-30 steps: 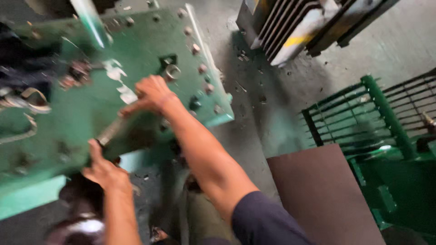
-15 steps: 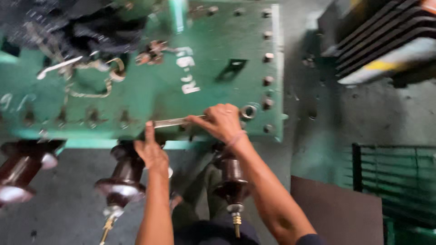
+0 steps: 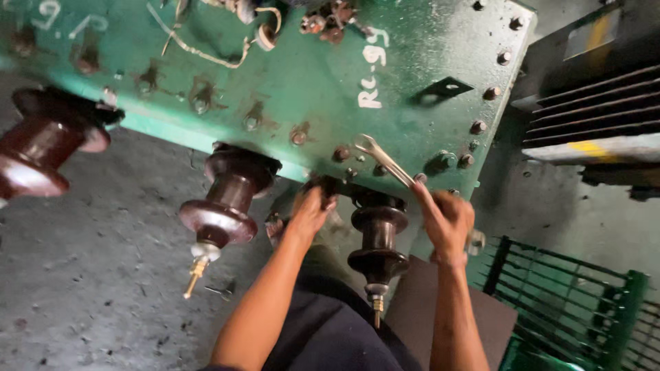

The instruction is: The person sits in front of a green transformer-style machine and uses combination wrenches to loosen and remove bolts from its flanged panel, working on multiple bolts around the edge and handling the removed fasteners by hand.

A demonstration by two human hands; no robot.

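Lying slantwise across the lower edge of a green metal cover plate (image 3: 330, 89), a steel open-ended spanner (image 3: 382, 159) has its forked head up and to the left, just beside a rusty bolt head (image 3: 341, 154), while its shank runs down to the right into the right hand (image 3: 447, 220). That hand is closed around the spanner's lower end, fingers curled over it and the thumb side towards the plate. The left hand (image 3: 311, 211) sits just to the left, pressed up against the plate's underside edge at the top of the middle brown porcelain insulator (image 3: 377, 240); its fingers are bent over something dark there (what exactly they grip cannot be made out, so whether they clamp anything is unclear). A second, larger brown insulator (image 3: 227, 199) hangs from the plate further left, with a brass threaded stud (image 3: 194, 275) at its tip, and a third (image 3: 41, 151) shows at the far left edge. More bolts (image 3: 491, 93) line the plate's right rim, and loose wire (image 3: 206, 51) lies on its upper part. Below is grey concrete floor (image 3: 89, 302); at lower right stands a green barred frame (image 3: 577, 309), and at upper right a dark finned body (image 3: 591, 103).
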